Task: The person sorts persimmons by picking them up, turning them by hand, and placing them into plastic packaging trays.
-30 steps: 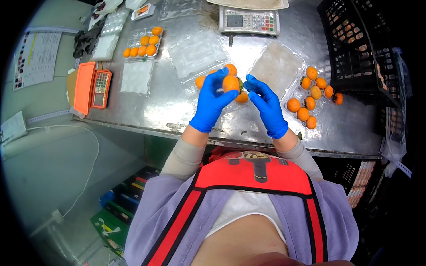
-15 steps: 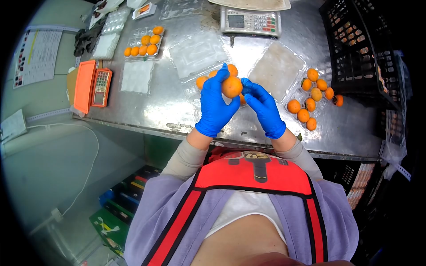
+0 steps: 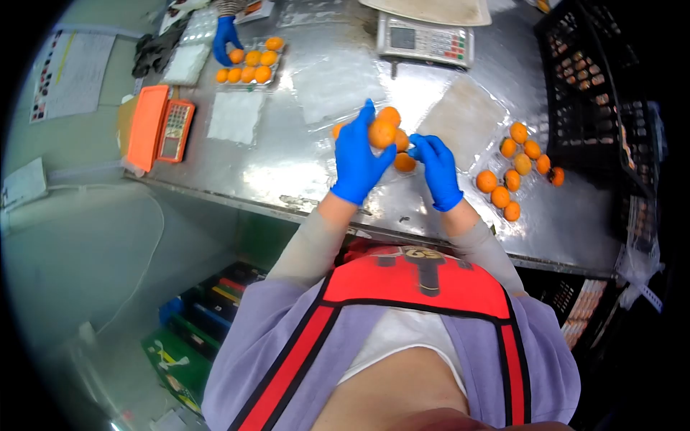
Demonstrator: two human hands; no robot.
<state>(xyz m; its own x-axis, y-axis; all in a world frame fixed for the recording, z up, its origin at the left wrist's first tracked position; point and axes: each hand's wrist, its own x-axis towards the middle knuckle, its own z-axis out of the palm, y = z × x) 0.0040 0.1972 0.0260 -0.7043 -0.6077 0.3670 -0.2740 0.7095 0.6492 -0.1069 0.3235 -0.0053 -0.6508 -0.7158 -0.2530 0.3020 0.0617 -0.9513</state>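
My left hand (image 3: 357, 159), in a blue glove, is closed around an orange persimmon (image 3: 382, 133) above a clear plastic tray. My right hand (image 3: 439, 172), also gloved in blue, is just right of it with its fingertips pinched together; whether they hold anything small cannot be made out. Beneath and around the hands, more persimmons sit in that tray, one of them (image 3: 405, 163) close to my right fingertips. My left hand hides part of the tray. To the right, several persimmons (image 3: 522, 164) rest in and beside another clear tray.
Another person's gloved hand (image 3: 226, 41) touches a filled persimmon tray (image 3: 278, 74) at the back left. A scale (image 3: 424, 41) stands at the back, an orange scale (image 3: 149, 129) at the left. A black crate (image 3: 578, 108) is on the right, flat clear trays (image 3: 460, 118) between.
Another person's blue-gloved hand has appeared over the back-left tray. My right hand has drawn slightly away from the held persimmon. The whole view has shifted a little.
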